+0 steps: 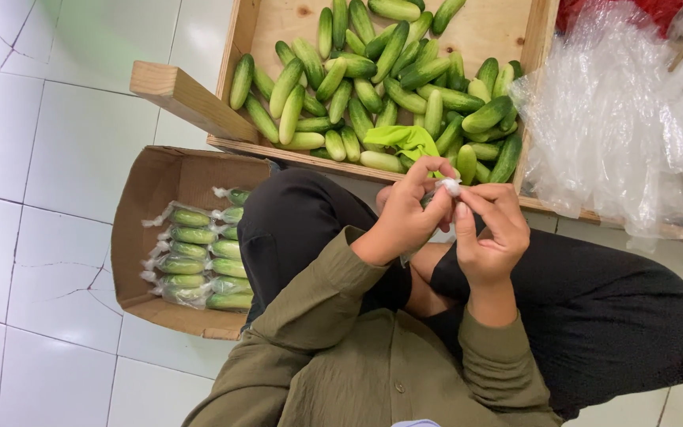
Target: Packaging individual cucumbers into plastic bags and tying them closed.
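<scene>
A wooden crate [274,24] lies on the white tiled floor [57,142], its far end piled with loose green cucumbers [373,87]. To its right sits a heap of clear plastic bags [618,119]. Nearer, on the left, an open cardboard box [140,237] holds wrapped cucumbers [199,257] stacked in a column. The person sits with knees in black trousers [302,221], arms in olive sleeves [318,308] bent up from the elbows so both hands meet over the lap, just in front of the crate's near edge. The left hand [405,217] is curled, fingers folded in, thumb and fingertips pinching a small white twist of plastic [450,187]. The right hand [492,233] is also curled, its thumb and forefinger closed on the same twist from the other side. A cucumber under the twist is mostly hidden by the fingers.
</scene>
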